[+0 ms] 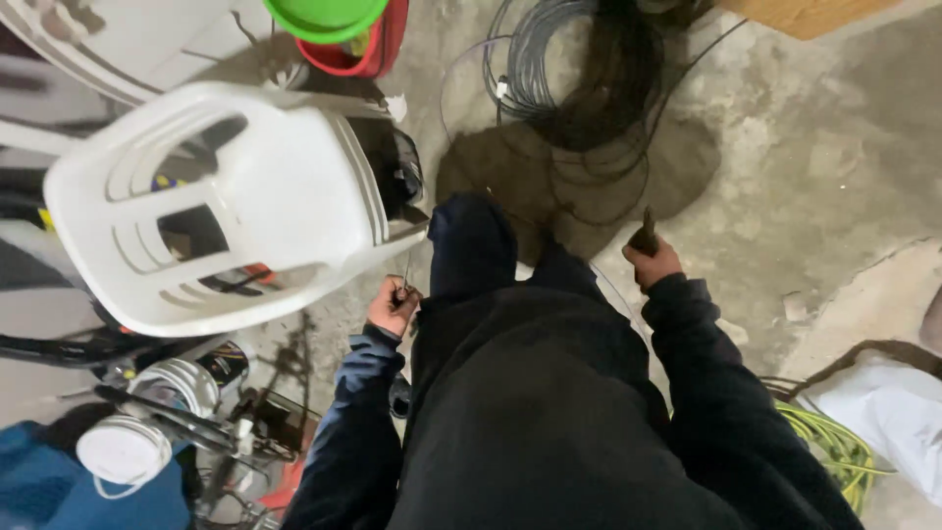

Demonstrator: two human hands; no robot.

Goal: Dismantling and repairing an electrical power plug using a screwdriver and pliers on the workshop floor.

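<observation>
I look down my dark jacket and trousers at a concrete floor [785,147]. My left hand [392,304] is closed on a thin wire [406,270] that rises a little above the fist, close to the edge of a white plastic chair [255,196]. My right hand [652,263] grips a dark stick-like tool handle [646,234] that points up and away from me. A thin wire seems to run on from near that hand toward my body. Ahead of my raised knee [471,240] lies a coil of dark cables [579,79] on a damp patch of floor.
Stacked white chairs stand at the left. A red bucket [353,59] with a green lid [324,18] sits at the top. Tape rolls [177,388], a dust mask [123,451] and tools lie at lower left. Yellow-green cable [834,451] and a white sheet [903,412] lie at right.
</observation>
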